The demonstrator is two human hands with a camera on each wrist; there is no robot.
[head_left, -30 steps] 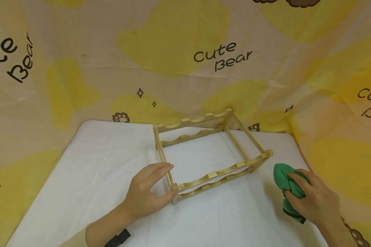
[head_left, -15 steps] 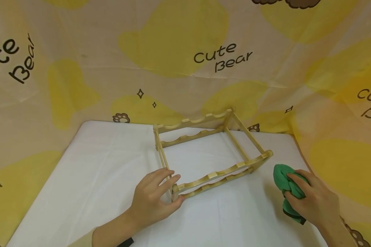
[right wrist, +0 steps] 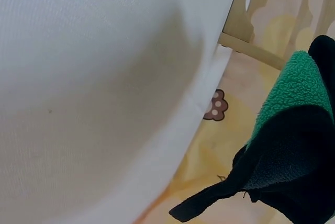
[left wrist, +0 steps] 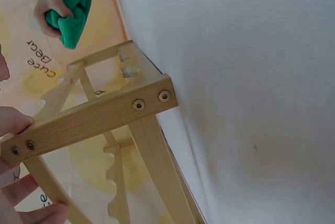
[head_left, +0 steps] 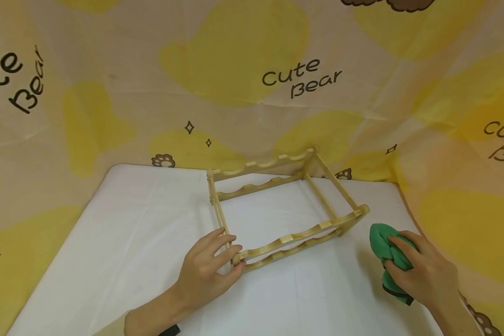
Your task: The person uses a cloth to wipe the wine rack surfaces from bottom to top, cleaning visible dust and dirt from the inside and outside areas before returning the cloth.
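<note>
A light wooden wine rack (head_left: pixel 286 240) with scalloped rails stands at a slant on the white table. My left hand (head_left: pixel 206 268) grips its near left corner, fingers over the end bar and thumb at the front. The left wrist view shows those fingers (left wrist: pixel 44 214) around the rack's end piece (left wrist: pixel 89 122), which has metal screws. To the right of the rack, my right hand (head_left: pixel 428 268) holds a bunched green cloth (head_left: pixel 384 240), raised over the table. Up close, the cloth (right wrist: pixel 296 85) is fuzzy green with a dark edge and a dangling dark loop.
White cloth covers the table (head_left: pixel 151 210). A yellow and beige printed curtain (head_left: pixel 235 70) with "Cute Bear" lettering hangs behind it and along both sides. The rack's far rail stands close to that curtain. The table's right edge (head_left: pixel 411 210) runs beside my right hand.
My left hand has shifted slightly right along the rack's end, and its fingers have closed around the near corner. The rack and my right hand with the cloth have hardly moved.
</note>
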